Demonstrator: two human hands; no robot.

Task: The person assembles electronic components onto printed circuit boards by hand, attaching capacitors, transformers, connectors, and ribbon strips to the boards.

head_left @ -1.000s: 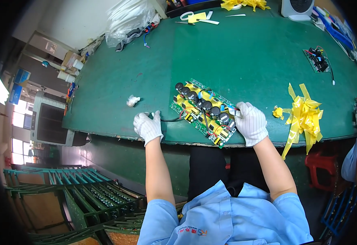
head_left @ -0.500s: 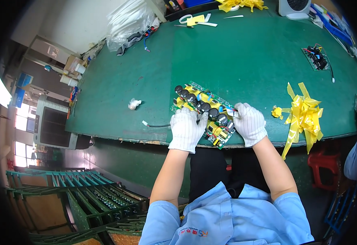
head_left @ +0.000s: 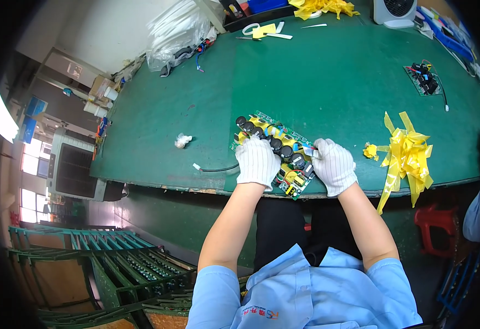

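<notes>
Pressing and steadying a green circuit board [head_left: 275,153] at the near edge of a green table [head_left: 328,82], both hands in white gloves.

Left hand [head_left: 257,162]: fingers flat and spread on the board's middle, palm down, seemingly to pin it; nothing grasped. Right hand [head_left: 334,165]: fingers curled at the board's right end, pinching a small part or wire there; which one cannot be told. Board: lies diagonally, row of black capacitors along top, yellow parts beneath. Adjacent: black cable with white plug [head_left: 213,168] to the left, white crumpled scrap [head_left: 182,140], yellow ribbon bundle [head_left: 407,156] to the right. Far side: second small board [head_left: 424,79], clear plastic bag [head_left: 177,33] holding wires, white fan [head_left: 396,11].
</notes>
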